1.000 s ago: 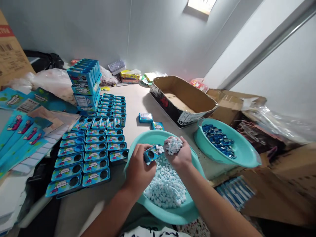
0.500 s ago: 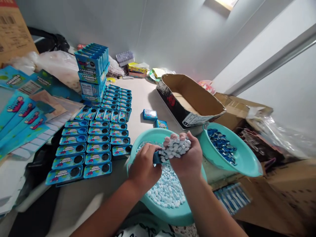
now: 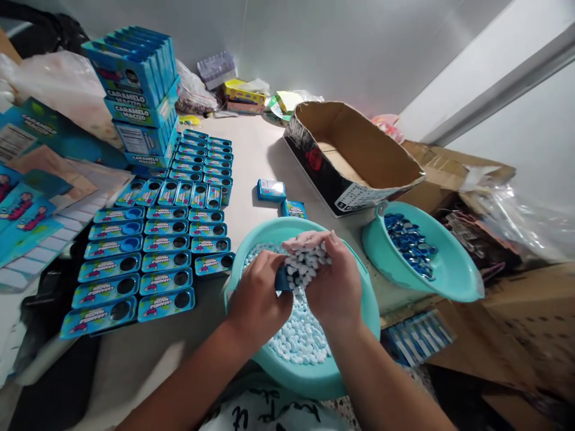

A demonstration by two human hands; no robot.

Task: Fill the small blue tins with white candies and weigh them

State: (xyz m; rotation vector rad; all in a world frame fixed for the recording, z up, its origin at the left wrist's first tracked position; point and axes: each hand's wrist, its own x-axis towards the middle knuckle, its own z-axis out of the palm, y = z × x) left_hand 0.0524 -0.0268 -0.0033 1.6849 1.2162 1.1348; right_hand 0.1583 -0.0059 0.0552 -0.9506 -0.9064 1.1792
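Candies, smooth and pebble-shaped, fill the cupped right hand.

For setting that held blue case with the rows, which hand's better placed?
Left, likely: the left hand holds the blue case and sits nearer the rows of cases, while the right hand cups white pellets.

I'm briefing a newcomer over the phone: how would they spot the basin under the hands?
Find the big open cardboard box on the table. Nearer the person, under the left hand and right hand, is a turquoise basin. Unlike the similar basin to its right, which holds shiny blue pieces, it holds small pale pellets.
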